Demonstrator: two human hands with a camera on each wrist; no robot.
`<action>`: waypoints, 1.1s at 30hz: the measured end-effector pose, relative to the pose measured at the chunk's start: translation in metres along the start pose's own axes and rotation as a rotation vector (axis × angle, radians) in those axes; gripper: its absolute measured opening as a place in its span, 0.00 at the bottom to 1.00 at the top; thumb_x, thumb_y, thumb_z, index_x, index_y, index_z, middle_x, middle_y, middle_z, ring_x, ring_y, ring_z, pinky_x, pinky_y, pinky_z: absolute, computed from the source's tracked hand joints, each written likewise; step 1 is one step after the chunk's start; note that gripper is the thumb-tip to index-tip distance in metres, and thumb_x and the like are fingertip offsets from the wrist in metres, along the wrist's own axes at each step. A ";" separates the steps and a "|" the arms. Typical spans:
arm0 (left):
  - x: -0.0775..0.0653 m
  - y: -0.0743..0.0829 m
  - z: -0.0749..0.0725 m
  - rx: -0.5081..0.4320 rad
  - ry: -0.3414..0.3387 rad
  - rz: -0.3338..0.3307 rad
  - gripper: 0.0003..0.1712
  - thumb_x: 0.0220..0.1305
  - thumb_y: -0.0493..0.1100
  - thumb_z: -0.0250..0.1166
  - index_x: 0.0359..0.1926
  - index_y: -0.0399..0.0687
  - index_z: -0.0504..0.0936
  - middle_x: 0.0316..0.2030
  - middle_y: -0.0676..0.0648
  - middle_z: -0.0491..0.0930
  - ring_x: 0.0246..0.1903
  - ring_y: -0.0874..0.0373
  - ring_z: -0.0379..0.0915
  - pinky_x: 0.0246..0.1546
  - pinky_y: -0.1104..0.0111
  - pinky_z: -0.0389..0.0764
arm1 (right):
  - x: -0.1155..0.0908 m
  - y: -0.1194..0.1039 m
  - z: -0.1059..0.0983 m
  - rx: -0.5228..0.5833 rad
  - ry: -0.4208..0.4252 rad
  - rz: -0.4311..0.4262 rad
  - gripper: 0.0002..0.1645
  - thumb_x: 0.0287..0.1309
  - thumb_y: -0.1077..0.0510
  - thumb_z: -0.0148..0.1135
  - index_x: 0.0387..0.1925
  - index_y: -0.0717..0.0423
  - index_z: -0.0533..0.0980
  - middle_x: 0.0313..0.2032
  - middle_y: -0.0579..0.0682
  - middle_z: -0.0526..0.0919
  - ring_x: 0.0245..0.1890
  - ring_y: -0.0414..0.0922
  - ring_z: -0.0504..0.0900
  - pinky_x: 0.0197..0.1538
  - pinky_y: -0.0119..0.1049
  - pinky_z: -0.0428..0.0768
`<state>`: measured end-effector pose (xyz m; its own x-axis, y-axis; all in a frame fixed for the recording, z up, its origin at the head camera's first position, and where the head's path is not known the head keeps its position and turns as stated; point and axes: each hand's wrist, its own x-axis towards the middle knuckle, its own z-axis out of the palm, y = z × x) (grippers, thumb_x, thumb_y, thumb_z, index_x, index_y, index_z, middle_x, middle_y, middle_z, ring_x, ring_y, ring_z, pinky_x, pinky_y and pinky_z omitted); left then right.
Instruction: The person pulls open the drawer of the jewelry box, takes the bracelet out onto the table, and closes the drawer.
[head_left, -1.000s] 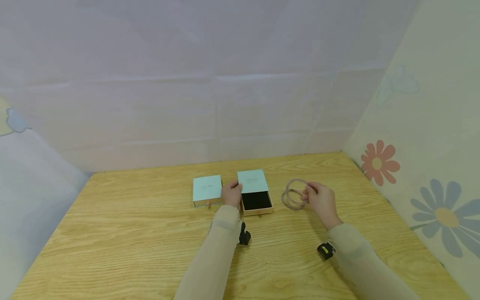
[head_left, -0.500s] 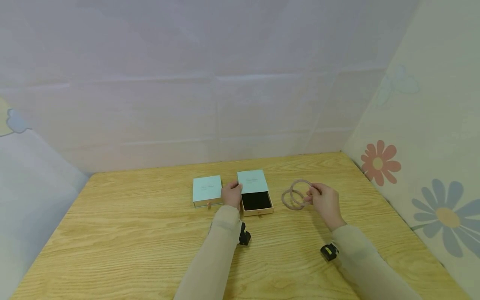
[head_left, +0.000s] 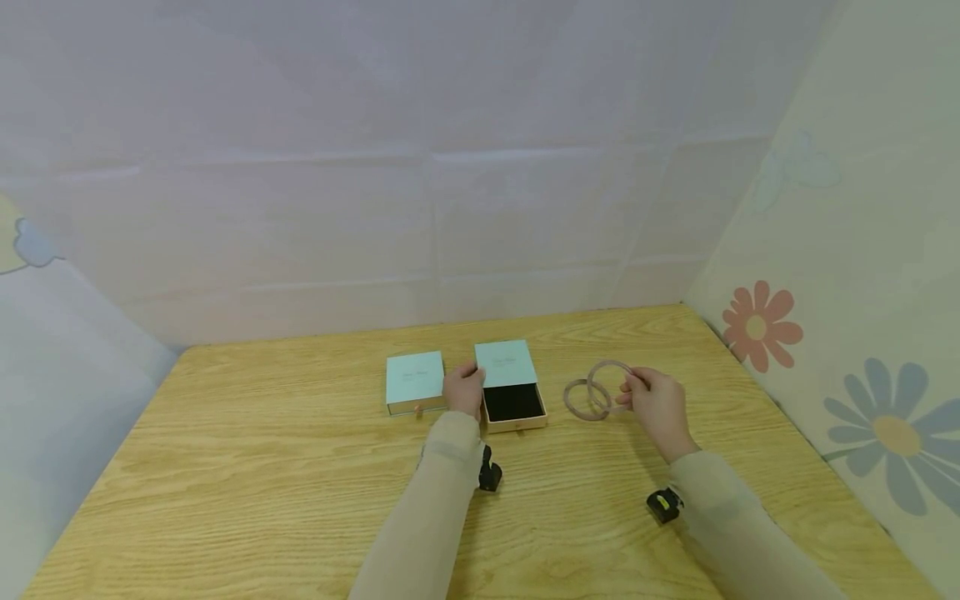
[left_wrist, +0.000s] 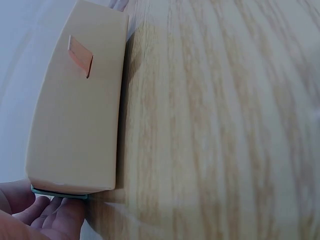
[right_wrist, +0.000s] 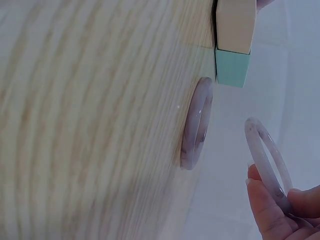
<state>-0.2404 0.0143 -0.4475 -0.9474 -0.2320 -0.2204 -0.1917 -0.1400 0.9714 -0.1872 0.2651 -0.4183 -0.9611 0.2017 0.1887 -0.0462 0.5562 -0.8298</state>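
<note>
My right hand (head_left: pixel 662 408) pinches a pale mauve bangle (right_wrist: pixel 264 161) between thumb and fingers, tilted and raised off the table. A second, similar bangle (right_wrist: pixel 192 132) lies flat on the wood, just left of that hand. At the centre stands a mint-green drawer box (head_left: pixel 505 362). Its cream drawer (head_left: pixel 517 424) is pulled out towards me, showing a black inside. My left hand (head_left: pixel 462 390) grips the sleeve of this box at its left side, thumb at the upper edge; part of the fingers is hidden. In the left wrist view a pinkish pull tab (left_wrist: pixel 80 56) sticks out of the drawer front.
A matching mint-green box (head_left: pixel 415 377), with its drawer in, sits left of my left hand. The wooden table (head_left: pixel 262 483) meets a pale cloth backdrop (head_left: pixel 337 208) behind. A flowered cloth (head_left: pixel 825 333) borders the right side.
My right hand has drifted slightly right with its bangle, so the held bangle overlaps the lying one less. The left hand and both boxes stay put.
</note>
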 end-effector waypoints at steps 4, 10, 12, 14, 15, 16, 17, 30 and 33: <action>-0.001 0.001 0.000 0.000 -0.001 0.002 0.20 0.71 0.31 0.55 0.61 0.28 0.73 0.60 0.31 0.71 0.61 0.38 0.65 0.60 0.52 0.72 | 0.000 0.000 -0.002 0.004 0.003 0.015 0.17 0.69 0.72 0.47 0.52 0.86 0.69 0.36 0.74 0.80 0.28 0.51 0.86 0.31 0.26 0.83; 0.001 -0.001 -0.001 -0.003 -0.014 0.010 0.20 0.71 0.32 0.55 0.61 0.28 0.73 0.61 0.31 0.70 0.61 0.38 0.65 0.60 0.52 0.72 | 0.000 0.000 -0.006 0.000 0.000 0.033 0.17 0.70 0.71 0.47 0.51 0.86 0.70 0.37 0.74 0.80 0.28 0.50 0.85 0.31 0.28 0.84; 0.001 -0.001 -0.001 -0.002 -0.018 0.012 0.20 0.71 0.32 0.55 0.61 0.28 0.72 0.61 0.31 0.70 0.61 0.38 0.65 0.60 0.52 0.71 | 0.000 0.001 -0.007 -0.001 0.000 0.035 0.17 0.70 0.71 0.47 0.51 0.86 0.69 0.36 0.74 0.80 0.28 0.51 0.85 0.32 0.28 0.84; 0.001 -0.001 -0.002 0.003 -0.022 0.012 0.20 0.71 0.32 0.55 0.61 0.28 0.72 0.61 0.31 0.70 0.61 0.38 0.65 0.60 0.51 0.71 | 0.000 0.001 -0.009 0.000 0.003 0.037 0.17 0.70 0.71 0.47 0.51 0.86 0.69 0.36 0.74 0.80 0.28 0.52 0.86 0.32 0.29 0.84; 0.000 -0.001 -0.002 0.003 -0.023 0.012 0.20 0.71 0.32 0.55 0.61 0.28 0.72 0.61 0.31 0.70 0.62 0.38 0.65 0.60 0.51 0.71 | 0.000 0.001 -0.009 -0.002 0.006 0.037 0.17 0.70 0.71 0.47 0.51 0.86 0.70 0.36 0.73 0.80 0.28 0.52 0.86 0.32 0.29 0.84; 0.000 -0.001 -0.002 0.004 -0.023 0.013 0.20 0.71 0.32 0.55 0.61 0.28 0.72 0.61 0.31 0.70 0.61 0.38 0.65 0.60 0.51 0.71 | -0.001 0.002 -0.010 -0.004 0.009 0.038 0.17 0.70 0.71 0.47 0.51 0.85 0.70 0.36 0.73 0.80 0.28 0.51 0.86 0.32 0.29 0.84; 0.000 -0.001 -0.002 0.002 -0.022 0.013 0.20 0.71 0.32 0.55 0.61 0.28 0.72 0.61 0.31 0.70 0.61 0.38 0.65 0.60 0.51 0.71 | -0.001 0.002 -0.010 -0.006 0.010 0.038 0.17 0.70 0.71 0.47 0.51 0.85 0.70 0.36 0.73 0.80 0.28 0.51 0.86 0.32 0.29 0.84; 0.004 -0.004 -0.002 -0.015 -0.013 0.017 0.20 0.71 0.32 0.56 0.61 0.28 0.73 0.61 0.31 0.70 0.62 0.38 0.65 0.60 0.52 0.72 | 0.000 0.011 -0.014 -0.014 0.028 0.035 0.17 0.70 0.71 0.47 0.51 0.86 0.70 0.35 0.73 0.80 0.24 0.43 0.84 0.30 0.26 0.83; 0.003 -0.004 -0.002 -0.014 -0.018 0.018 0.20 0.71 0.32 0.55 0.61 0.28 0.72 0.61 0.31 0.70 0.61 0.38 0.65 0.60 0.52 0.72 | 0.000 0.012 -0.015 -0.004 0.033 0.034 0.17 0.70 0.71 0.47 0.51 0.86 0.69 0.35 0.73 0.80 0.24 0.42 0.84 0.29 0.26 0.83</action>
<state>-0.2422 0.0121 -0.4527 -0.9551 -0.2175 -0.2012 -0.1711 -0.1496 0.9738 -0.1831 0.2842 -0.4203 -0.9526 0.2471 0.1775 -0.0122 0.5519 -0.8338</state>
